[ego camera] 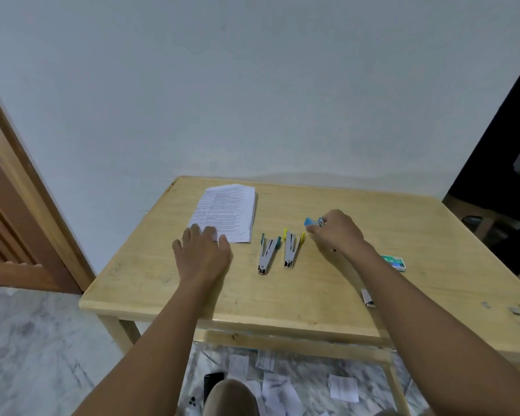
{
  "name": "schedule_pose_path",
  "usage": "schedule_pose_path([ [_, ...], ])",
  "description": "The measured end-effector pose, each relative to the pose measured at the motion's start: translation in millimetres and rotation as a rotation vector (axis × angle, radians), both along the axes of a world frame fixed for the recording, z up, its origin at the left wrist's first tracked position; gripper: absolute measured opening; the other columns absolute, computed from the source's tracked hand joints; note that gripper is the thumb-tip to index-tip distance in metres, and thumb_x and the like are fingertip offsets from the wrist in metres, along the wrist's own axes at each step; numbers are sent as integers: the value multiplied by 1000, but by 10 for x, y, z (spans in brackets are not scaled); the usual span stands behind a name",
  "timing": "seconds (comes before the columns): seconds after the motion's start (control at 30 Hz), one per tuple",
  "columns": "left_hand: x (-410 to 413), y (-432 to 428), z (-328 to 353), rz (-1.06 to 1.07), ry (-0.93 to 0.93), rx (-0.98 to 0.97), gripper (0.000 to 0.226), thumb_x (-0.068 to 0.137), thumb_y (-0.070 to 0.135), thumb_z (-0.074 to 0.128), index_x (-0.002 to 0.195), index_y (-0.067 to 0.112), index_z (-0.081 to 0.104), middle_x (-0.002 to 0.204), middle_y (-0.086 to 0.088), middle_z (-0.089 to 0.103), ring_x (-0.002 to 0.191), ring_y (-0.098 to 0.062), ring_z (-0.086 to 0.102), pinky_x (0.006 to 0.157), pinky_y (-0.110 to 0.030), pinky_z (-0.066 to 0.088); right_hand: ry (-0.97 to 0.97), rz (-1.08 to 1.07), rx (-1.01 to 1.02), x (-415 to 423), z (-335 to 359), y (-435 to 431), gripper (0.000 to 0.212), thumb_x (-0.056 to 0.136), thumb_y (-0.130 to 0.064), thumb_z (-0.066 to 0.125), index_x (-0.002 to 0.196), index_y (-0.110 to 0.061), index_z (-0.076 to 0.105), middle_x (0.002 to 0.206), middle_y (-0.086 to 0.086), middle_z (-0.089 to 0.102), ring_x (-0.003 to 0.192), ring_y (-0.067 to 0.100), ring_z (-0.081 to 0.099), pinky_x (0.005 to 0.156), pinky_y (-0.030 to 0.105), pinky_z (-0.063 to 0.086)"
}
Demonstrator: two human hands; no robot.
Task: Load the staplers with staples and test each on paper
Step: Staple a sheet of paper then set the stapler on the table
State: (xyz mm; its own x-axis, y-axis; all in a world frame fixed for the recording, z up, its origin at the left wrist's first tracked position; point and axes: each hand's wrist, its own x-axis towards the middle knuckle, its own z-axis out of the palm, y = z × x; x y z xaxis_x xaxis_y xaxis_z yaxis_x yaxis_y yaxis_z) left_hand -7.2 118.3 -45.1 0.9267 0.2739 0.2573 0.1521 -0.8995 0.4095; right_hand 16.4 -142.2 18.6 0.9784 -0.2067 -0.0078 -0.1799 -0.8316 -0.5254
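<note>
— Brown wood on the left: a door [9, 205] with its frame, and below it a grey marbled floor [27, 340]. What is in the middle?
— A plain pale wall [252, 85], and against it a desk [282, 295] of light wood. On the far right is a dark opening [508, 175]; what stands inside it, I cannot tell.
— And under the desk?
— Paper scraps [342, 387] lie on the floor there.
— Now the desk, from the left.
— First the paper stack [227, 210], printed, near the far left corner. The left hand [203, 255] lies flat with straight fingers, the tips on the near edge of the stack; it holds nothing. Just beside the stack is the teal stapler [267, 253], then the yellow stapler [291, 249]. Both lie opened in a V shape, near each other but apart.
— The third one?
— The blue stapler [311, 222] is a little behind the yellow one, in the right hand [336, 232], whose fingers are curled round it. Whether it touches the desk, I cannot tell. A strip of staples [367, 298] lies nearer the front edge, just beside the right forearm.
— Any container?
— One: a green and white staple box [395, 262], partly hidden by that forearm. Whether it is open, and what is in it, I cannot see. Further right, some small metal bits [514, 309] lie near the edge of the desk.
</note>
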Motion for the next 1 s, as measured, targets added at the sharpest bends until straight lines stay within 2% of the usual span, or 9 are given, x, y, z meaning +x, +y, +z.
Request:
schedule_pose_path([
  [0.07, -1, 2, -13, 25, -2, -19, 44, 92, 44, 37, 124, 22, 57, 133, -4, 49, 133, -23, 36, 109, -46, 22, 33, -41, -91, 162, -45, 48, 33, 89, -39, 61, 73, -14, 48, 71, 2, 52, 63, 22, 50, 51, 27, 29],
  [0.17, 3, 0, -30, 37, -13, -29, 45, 90, 45, 38, 122, 21, 57, 131, -4, 49, 132, -24, 36, 110, -46, 22, 8, -77, -176, 339, -121, 95, 31, 91, -41, 58, 83, -12, 53, 91, 8, 62, 76, 27, 54, 62, 29, 37],
  [0.23, 23, 3, -29, 46, -19, -32, 47, 89, 48, 38, 122, 21, 57, 131, -4, 49, 132, -24, 35, 111, -46, 21, -18, -102, -151, 432, -147, 106, 33, 90, -44, 58, 87, -12, 55, 100, 10, 65, 79, 28, 54, 65, 31, 38],
  [0.3, 27, 7, -23, 55, -18, -32, 49, 89, 52, 39, 122, 20, 57, 132, -4, 49, 133, -25, 35, 111, -46, 21, -5, -116, -87, 450, -118, 98, 35, 89, -44, 59, 93, -9, 57, 100, 10, 64, 80, 27, 55, 63, 30, 39],
  [0.43, 26, 4, -31, 59, -19, -30, 50, 89, 54, 40, 122, 20, 56, 134, -5, 48, 135, -25, 33, 112, -46, 21, 64, -23, -36, 284, -17, 2, 50, 82, -25, 63, 128, -12, 50, 117, 9, 59, 90, 26, 55, 71, 33, 47],
  [0.57, 27, -1, -45, 76, -21, -37, 50, 88, 53, 41, 120, 19, 57, 135, -6, 48, 136, -25, 32, 111, -44, 21, 54, 29, -70, 146, -108, -128, 34, 84, -8, 59, 118, -8, 63, 117, 13, 65, 97, 30, 64, 83, 41, 53],
  [0.7, 33, 13, -50, 90, -16, -43, 49, 88, 52, 42, 119, 17, 57, 135, -9, 48, 135, -28, 33, 112, -45, 23, -22, 0, 10, 276, -163, -151, 36, 89, -16, 66, 124, -10, 64, 125, 11, 64, 106, 28, 63, 87, 37, 51],
  [0.8, 40, 9, -38, 86, -7, -30, 50, 89, 52, 41, 120, 17, 57, 136, -10, 48, 135, -29, 33, 112, -46, 22, -61, -25, 0, 426, -163, -119, 30, 90, -24, 67, 113, -5, 67, 114, 14, 69, 99, 31, 65, 83, 39, 52],
  [1.0, 27, 3, -35, 87, -9, -31, 47, 89, 51, 41, 119, 17, 56, 136, -10, 48, 136, -30, 33, 112, -47, 23, -52, -67, -93, 717, -157, -106, 26, 92, -32, 64, 111, -15, 67, 108, 7, 70, 91, 28, 64, 68, 30, 44],
])
